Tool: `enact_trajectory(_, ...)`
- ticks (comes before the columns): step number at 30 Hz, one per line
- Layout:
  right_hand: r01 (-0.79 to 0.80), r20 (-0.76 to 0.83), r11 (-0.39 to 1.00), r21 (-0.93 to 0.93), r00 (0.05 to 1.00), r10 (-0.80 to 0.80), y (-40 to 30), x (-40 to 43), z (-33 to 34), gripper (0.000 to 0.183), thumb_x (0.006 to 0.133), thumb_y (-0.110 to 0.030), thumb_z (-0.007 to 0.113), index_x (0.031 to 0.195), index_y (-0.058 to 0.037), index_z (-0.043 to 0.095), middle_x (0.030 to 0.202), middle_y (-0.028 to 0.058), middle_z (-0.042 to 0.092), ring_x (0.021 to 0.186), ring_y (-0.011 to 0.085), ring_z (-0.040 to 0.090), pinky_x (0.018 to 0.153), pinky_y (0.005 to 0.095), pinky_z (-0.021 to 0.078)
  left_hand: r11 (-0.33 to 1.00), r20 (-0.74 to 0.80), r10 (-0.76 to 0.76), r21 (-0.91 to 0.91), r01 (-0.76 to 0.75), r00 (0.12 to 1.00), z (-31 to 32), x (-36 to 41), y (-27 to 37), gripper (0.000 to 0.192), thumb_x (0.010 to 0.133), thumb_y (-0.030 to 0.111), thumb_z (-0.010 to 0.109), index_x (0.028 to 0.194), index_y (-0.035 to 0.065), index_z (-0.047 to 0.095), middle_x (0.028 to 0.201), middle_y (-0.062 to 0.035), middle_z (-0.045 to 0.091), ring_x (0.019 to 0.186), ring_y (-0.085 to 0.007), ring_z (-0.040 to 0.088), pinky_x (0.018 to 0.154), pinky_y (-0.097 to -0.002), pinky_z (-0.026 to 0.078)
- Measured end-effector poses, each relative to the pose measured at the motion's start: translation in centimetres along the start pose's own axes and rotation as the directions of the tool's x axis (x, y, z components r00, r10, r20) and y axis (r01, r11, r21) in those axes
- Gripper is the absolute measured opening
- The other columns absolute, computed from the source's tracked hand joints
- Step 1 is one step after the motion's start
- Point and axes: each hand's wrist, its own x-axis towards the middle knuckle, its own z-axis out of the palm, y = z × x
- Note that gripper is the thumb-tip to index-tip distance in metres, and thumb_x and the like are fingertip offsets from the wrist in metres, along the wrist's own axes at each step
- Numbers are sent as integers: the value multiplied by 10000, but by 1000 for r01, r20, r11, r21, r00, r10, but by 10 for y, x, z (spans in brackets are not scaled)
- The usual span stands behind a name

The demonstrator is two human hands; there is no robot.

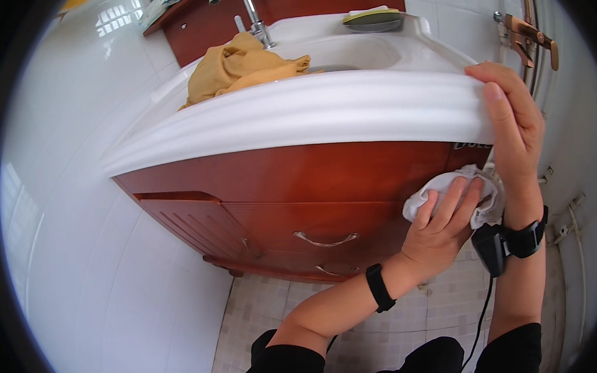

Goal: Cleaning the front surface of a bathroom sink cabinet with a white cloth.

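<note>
My left hand presses a white cloth flat against the right side of the front of a reddish-brown wooden vanity cabinet. Its fingers are spread over the cloth. My right hand rests on the right front corner of the white washbasin, its fingers on the rim and its palm at the outer side. A crumpled mustard-yellow cloth lies over the left part of the basin, in front of the chrome tap. Metal handles sit on the drawer fronts below.
A soap dish with a green and yellow sponge stands on the basin's back right ledge. Copper-coloured shower fittings and pipes run along the right wall. White tiles line the left wall. A black cable hangs from the right wrist device.
</note>
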Motion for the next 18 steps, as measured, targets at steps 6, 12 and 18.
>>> enact_trajectory(6,-41,62,987,-154,997,51,-1,-3,-3,217,954,-134,460,1033,-32,634,1017,28,629,945,85,536,852,195,379,993,-80,-73,87,80,994,-40,-28,-54,284,829,138,567,1081,33,644,1342,-92,451,1305,-295,351,1107,-468,127)
enact_trajectory(12,-41,74,922,-385,994,75,19,-11,-20,313,977,-258,414,1161,-109,618,1144,63,619,1063,142,553,960,251,398,928,-188,-286,190,320,940,-106,-89,-145,481,904,171,499,1288,-99,399,1392,-280,299,1305,-438,249,1077,-521,171)
enact_trajectory(18,86,-54,967,-240,993,-102,-34,-96,-9,380,959,-223,391,1300,-86,490,1344,176,460,1250,319,428,1086,460,271,789,-215,-435,378,485,874,-156,-153,-226,441,942,148,427,1278,-129,356,1328,-301,349,1208,-425,360,1006,-492,288)
